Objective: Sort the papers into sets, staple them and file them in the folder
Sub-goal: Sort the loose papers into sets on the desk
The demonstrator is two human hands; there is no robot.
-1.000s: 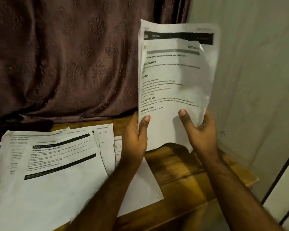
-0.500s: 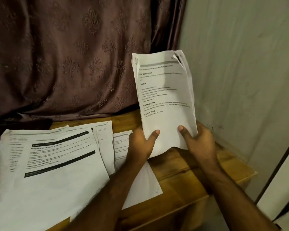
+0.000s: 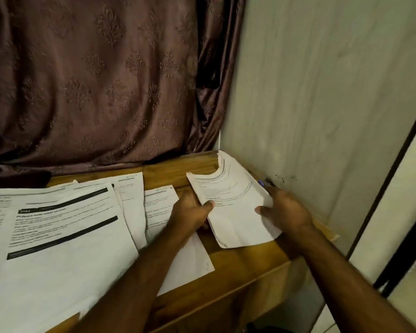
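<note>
Now lowered almost to the desk [image 3: 238, 267]: a thin set [image 3: 235, 212] of printed sheets, gripped at both lower edges. On the left edge, left hand [image 3: 190, 212], thumb curled over the top of the paper, fingers hidden beneath. On the right edge, right hand [image 3: 286, 212], thumb laid across the page, fingers underneath, close to the wall [image 3: 322, 104]. Far end of the set curling upward and tilted away, toward the desk's back corner beside the curtain [image 3: 94, 80]; near end hanging just above the wood, contact impossible to tell.

Compared with a second ago: held upright then, at head height, face toward the camera, black header band readable; half a second ago, halfway down, top edge starting to fold back. Same two-handed grip throughout, only lower and flatter. Camera view tipped down with it, so more desk and less curtain.

Meaning for the task, as a judgement: one set looked over and being placed in its own spot at the right end of the desk, apart from the loose papers [image 3: 58, 236] fanned across the left. Sorting seemingly under way, much unsorted paper left. No stapler or folder clearly in view; a small blue tip [image 3: 261, 182] by the wall, too small to identify. Stapling and filing apparently not yet begun.
</note>
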